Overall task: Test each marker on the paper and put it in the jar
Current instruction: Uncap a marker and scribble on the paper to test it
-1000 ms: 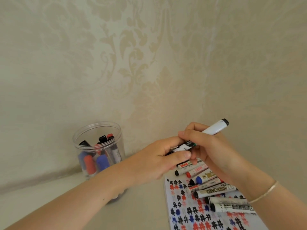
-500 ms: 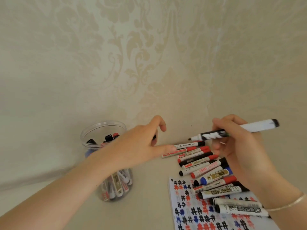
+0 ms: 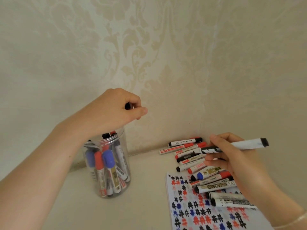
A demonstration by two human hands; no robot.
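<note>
Above the desk's right side, over the paper (image 3: 207, 214), an uncapped marker (image 3: 232, 146) is pinched mid-barrel by the right hand (image 3: 232, 161); light, stiff, slick; cap (image 3: 127, 106) pinched in the left hand (image 3: 114, 110) above the jar (image 3: 108, 165).

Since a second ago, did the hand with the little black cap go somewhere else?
Yes. The left hand, pinching the black cap, left the right hand and its marker and now hangs above the jar.

left hand (image 3: 114, 108) raised, fingers curled; right hand (image 3: 232, 156) fingers pinched.
</note>
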